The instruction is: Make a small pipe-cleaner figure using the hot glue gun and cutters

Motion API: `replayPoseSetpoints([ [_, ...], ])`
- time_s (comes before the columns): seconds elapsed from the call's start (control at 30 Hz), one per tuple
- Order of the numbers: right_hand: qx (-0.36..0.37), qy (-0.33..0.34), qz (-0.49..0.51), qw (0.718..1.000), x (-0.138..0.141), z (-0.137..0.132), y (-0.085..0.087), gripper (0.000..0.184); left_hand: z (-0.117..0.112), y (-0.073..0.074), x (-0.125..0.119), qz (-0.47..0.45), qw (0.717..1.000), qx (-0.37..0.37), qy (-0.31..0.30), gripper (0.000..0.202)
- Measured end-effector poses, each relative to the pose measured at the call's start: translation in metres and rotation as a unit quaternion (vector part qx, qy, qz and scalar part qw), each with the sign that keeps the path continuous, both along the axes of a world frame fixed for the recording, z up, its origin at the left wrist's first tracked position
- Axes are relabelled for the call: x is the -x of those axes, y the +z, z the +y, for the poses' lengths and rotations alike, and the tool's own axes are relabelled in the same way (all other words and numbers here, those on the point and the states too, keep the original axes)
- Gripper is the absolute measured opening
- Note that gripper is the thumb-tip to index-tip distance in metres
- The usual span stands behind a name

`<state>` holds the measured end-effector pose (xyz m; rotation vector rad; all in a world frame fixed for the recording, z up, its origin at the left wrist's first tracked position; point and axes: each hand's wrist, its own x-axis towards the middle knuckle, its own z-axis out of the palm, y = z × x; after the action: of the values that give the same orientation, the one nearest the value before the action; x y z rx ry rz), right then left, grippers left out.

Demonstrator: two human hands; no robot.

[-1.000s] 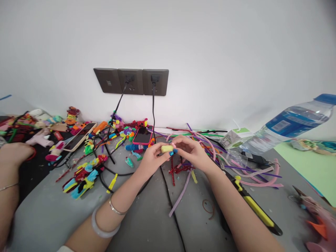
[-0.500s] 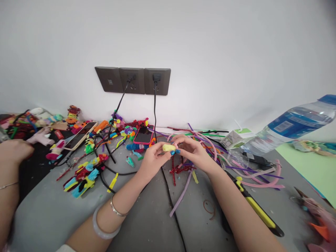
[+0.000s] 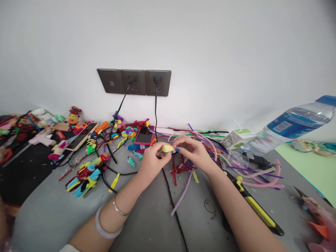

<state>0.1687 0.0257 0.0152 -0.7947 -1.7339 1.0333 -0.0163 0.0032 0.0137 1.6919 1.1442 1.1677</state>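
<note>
My left hand pinches a small yellow fuzzy roll, which looks like coiled pipe cleaner, between thumb and fingers. At the roll's right end, the thumb and fingertips of my right hand close on it, and the blue-painted nails show there. Both hands are raised above the middle of the grey table. Below them lie red glittery pipe cleaners and a lilac pipe cleaner. Behind my left hand is a phone in a pink case.
Pipe-cleaner figures and a beige-edged phone lie to the left. Black cords run down from the wall sockets. A black-and-yellow tool, a drink carton and a tilted water bottle are at right. Another person's hand is at the left edge.
The yellow roll has tilted slightly between my fingers, its right end lower. At the left, the other person's arm has pulled back, and an orange-red handle now shows there.
</note>
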Motion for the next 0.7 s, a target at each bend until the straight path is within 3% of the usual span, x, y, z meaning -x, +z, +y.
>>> replayPoseSetpoints([
  [0.47,-0.005,-0.056,0.001,0.998,0.001,0.0,-0.002,0.021,0.001,-0.003,0.001,0.048,0.998,-0.038,-0.015,0.018],
  [0.6,-0.009,-0.115,0.033,0.993,-0.002,0.002,0.0,0.027,0.001,-0.002,0.001,0.03,0.999,-0.023,-0.024,0.021],
  [0.7,-0.029,-0.174,0.039,0.983,-0.01,0.002,0.016,0.03,0.001,-0.002,0.001,0.015,1.0,-0.011,-0.018,0.022],
])
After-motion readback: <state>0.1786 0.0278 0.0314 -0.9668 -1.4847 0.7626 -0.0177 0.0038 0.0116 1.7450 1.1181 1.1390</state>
